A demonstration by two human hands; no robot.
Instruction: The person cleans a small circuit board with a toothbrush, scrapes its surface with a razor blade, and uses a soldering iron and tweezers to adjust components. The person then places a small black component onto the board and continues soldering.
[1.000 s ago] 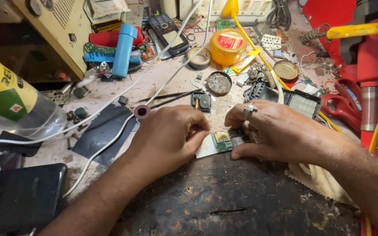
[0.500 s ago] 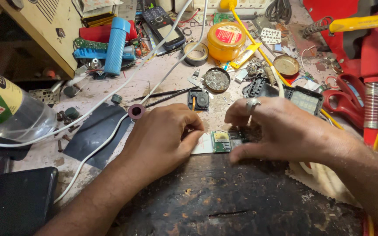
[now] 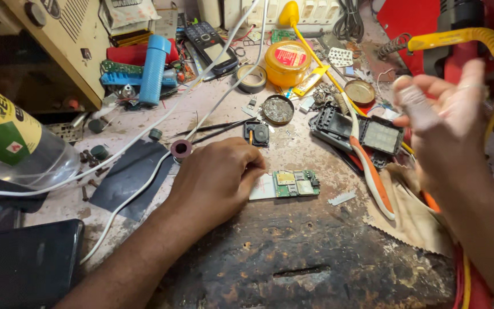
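We pin the board [image 3: 290,184] at its left end under our left hand [image 3: 215,180], fingers curled narrow on its edge; it lies flat on the bench [image 3: 315,257]. Our right hand [image 3: 447,120] hangs raised and blurred, loosely spread, holding nothing we can make out. Best keep the pressure steady so the board cannot skate.

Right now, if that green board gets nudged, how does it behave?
The board is thin and flat, so it probably slides rather than rolls. It looks light; only the left hand pins one end. Bare components on top suggest it is fragile. The right hand is lifted away.
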